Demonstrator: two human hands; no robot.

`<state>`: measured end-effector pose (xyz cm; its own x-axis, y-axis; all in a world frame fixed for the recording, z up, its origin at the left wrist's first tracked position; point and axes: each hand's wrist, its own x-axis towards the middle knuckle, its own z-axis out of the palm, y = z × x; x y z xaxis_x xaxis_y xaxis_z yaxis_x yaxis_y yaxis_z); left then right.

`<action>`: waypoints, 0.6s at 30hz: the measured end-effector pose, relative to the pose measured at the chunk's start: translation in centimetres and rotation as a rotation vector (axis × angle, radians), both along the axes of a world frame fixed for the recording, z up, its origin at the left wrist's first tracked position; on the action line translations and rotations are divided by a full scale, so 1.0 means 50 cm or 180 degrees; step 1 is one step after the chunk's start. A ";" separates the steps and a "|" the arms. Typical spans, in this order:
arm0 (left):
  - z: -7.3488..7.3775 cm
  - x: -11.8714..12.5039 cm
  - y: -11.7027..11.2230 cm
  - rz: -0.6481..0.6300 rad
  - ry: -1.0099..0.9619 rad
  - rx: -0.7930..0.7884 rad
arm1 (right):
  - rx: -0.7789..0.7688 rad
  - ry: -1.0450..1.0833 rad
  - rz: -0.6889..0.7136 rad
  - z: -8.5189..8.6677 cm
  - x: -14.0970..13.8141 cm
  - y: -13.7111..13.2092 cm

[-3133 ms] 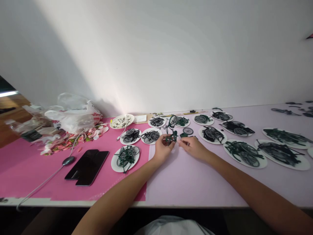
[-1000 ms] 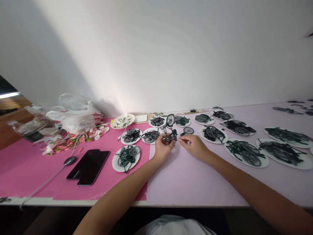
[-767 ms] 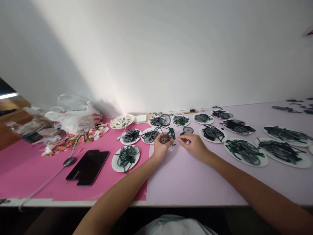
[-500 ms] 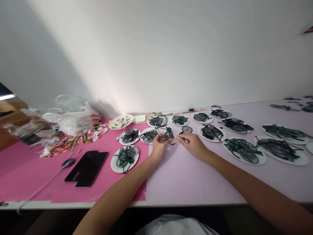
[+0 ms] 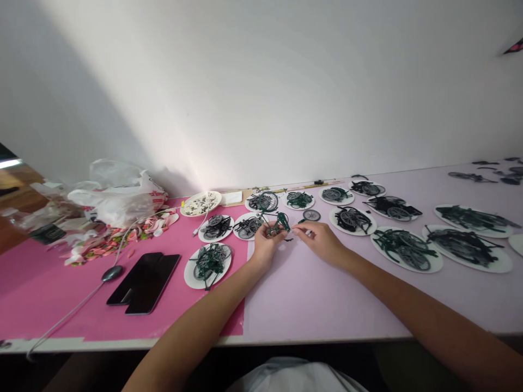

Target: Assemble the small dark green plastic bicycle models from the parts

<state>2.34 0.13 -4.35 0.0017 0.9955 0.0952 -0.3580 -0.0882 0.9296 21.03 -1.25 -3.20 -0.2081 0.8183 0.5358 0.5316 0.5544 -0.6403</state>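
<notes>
My left hand (image 5: 265,246) is closed on a small dark green model bicycle (image 5: 277,218), tilted with its spoked wheel (image 5: 267,202) up and to the left. My right hand (image 5: 321,241) sits just right of it, fingertips pinched on something too small to make out, close to the bicycle's frame. Both hands rest low over the pale lilac mat (image 5: 327,294). A loose grey wheel (image 5: 311,215) lies just beyond my right hand.
Several white plates of black and green bicycle parts (image 5: 406,251) spread across the back and right. One plate (image 5: 207,263) sits left of my hand on the pink mat (image 5: 49,294). A black phone (image 5: 143,282), a cable, plastic bags (image 5: 118,196) and pink scraps lie left.
The model bicycle has been tipped from upright to leaning left, its wheel swinging toward the plates. My right hand's pinch has stayed close beside it. The view shifted slightly.
</notes>
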 end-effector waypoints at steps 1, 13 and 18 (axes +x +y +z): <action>0.000 0.000 0.000 -0.0011 -0.0007 -0.0001 | -0.0020 0.0020 0.0000 0.000 0.000 0.000; 0.003 0.003 -0.002 -0.0095 -0.0009 -0.0040 | -0.0138 0.0035 -0.0046 0.003 -0.001 -0.001; 0.002 0.003 -0.001 -0.0103 -0.0003 -0.0029 | -0.0156 0.0048 0.0016 -0.001 0.001 0.001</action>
